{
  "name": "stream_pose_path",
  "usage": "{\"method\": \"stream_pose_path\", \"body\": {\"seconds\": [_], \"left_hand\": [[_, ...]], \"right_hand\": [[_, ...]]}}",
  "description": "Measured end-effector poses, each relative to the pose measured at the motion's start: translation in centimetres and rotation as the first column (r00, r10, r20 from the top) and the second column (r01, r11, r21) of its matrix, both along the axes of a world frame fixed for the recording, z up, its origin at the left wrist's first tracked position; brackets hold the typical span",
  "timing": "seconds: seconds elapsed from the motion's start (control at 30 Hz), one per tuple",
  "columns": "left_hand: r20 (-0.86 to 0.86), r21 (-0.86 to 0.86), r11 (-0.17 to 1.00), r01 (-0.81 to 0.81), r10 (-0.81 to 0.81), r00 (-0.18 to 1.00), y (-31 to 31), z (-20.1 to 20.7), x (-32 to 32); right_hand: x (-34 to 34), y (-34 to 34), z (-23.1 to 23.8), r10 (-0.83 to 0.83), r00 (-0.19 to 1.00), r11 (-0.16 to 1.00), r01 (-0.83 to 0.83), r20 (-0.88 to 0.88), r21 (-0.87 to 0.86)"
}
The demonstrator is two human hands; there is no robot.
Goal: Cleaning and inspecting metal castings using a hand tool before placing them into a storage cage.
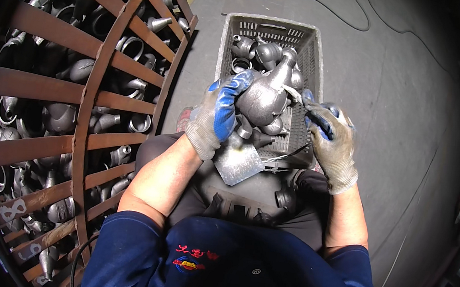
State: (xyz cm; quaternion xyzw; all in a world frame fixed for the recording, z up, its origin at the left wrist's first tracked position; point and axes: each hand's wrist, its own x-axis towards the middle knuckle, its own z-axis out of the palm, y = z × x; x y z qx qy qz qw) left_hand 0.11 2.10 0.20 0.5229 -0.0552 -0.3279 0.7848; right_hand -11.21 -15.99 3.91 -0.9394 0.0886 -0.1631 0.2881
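Observation:
My left hand (220, 108), in a knitted glove with a blue coated palm, grips a grey bulb-shaped metal casting (263, 99) by its left side. The casting's narrow neck points up and to the right. On the other side my gloved right hand (331, 136) has its fingers curled, the fingertips close to the casting. A thin pale curved piece (292, 94) spans between the casting and those fingertips; whether it belongs to the casting or is held, I cannot tell. Below the casting sits a flat, shiny metal plate (239, 161).
Ahead of me a grey plastic crate (317, 68) holds several similar castings (267, 53). At left stands a large rusty barred metal cage (89, 97) full of castings. A dark cable (338, 10) runs over the grey floor (384, 99) at the far side.

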Motion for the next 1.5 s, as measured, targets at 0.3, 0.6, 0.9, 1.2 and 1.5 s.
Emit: {"method": "stream_pose_path", "body": {"seconds": [0.3,0.6,0.9,1.2,1.5], "left_hand": [[0.113,0.138,0.99,0.027,-0.043,0.993,0.3,0.5,0.0],[0.053,0.053,0.998,0.026,-0.029,0.998,-0.2,0.6,0.1],[-0.124,-0.1,0.995,-0.028,0.015,0.992,-0.1,-0.4,0.2],[-0.032,-0.098,0.995,-0.001,-0.002,0.999,0.1,0.1,0.6],[-0.205,-0.478,0.871,-0.114,0.015,0.979,2.0,-0.1,3.7]], "right_hand": [[-0.1,-0.5,0.8,0.113,0.98,0.971,-0.075,-0.164,0.226],[-0.5,-0.3,0.8,0.091,0.993,0.974,-0.075,-0.069,0.213],[-1.3,0.4,0.0,0.162,0.986,0.977,-0.154,0.045,-0.15],[-0.7,0.5,0.4,0.132,0.991,0.969,-0.129,0.002,0.21],[-0.9,0.7,-4.9,0.378,0.863,0.762,-0.084,-0.336,0.642]]}}
